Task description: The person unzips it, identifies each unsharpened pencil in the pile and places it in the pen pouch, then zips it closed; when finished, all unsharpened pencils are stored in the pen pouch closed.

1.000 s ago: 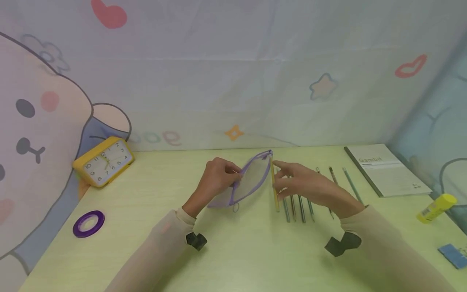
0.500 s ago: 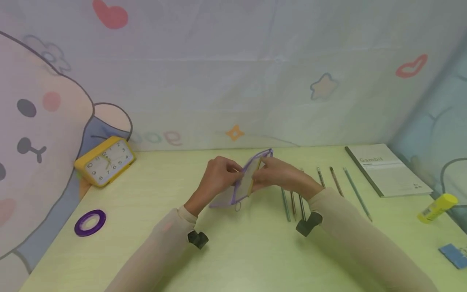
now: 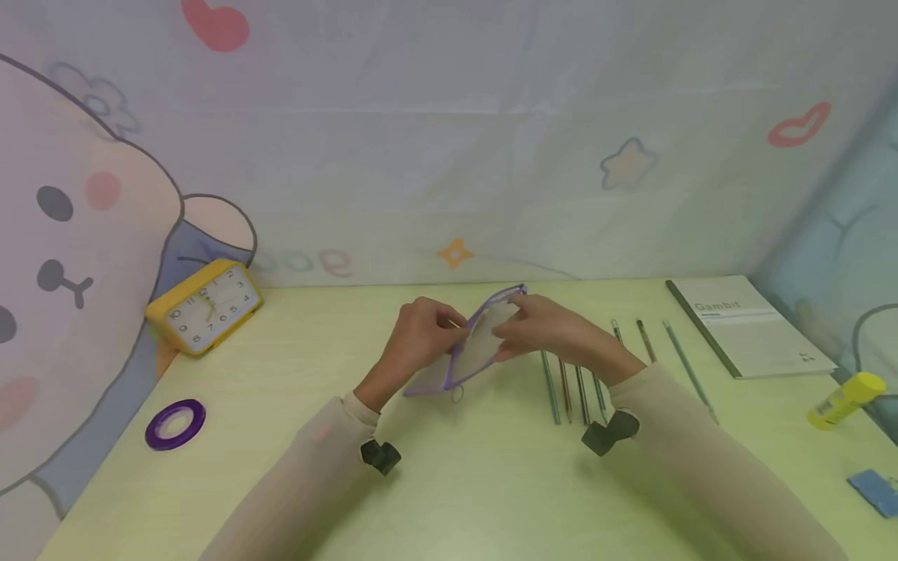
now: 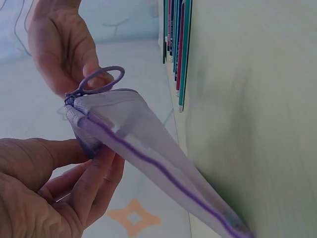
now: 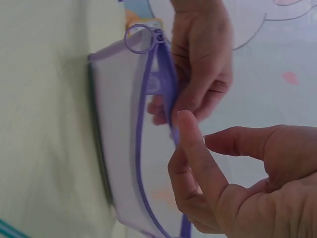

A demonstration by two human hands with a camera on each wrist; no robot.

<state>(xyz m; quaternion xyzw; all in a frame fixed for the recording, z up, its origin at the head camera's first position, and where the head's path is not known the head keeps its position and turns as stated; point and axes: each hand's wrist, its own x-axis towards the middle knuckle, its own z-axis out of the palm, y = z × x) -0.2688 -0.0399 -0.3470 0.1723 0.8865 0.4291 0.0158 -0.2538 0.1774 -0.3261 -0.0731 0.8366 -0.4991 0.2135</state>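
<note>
Pouch [image 3: 475,348], unzipped, between both hands [image 3: 423,333]

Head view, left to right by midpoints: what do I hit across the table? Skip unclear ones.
Clock → left hand → pouch → right hand → rightmost pencil → notebook → glue stick.

Pencils [image 3: 550,389] partly hidden, blue clip [image 3: 873,491] cut off

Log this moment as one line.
left hand: pinching pouch edge | right hand: at pouch mouth, nothing visible in grip | pouch: unzipped | pencils: on table, right of pouch
</note>
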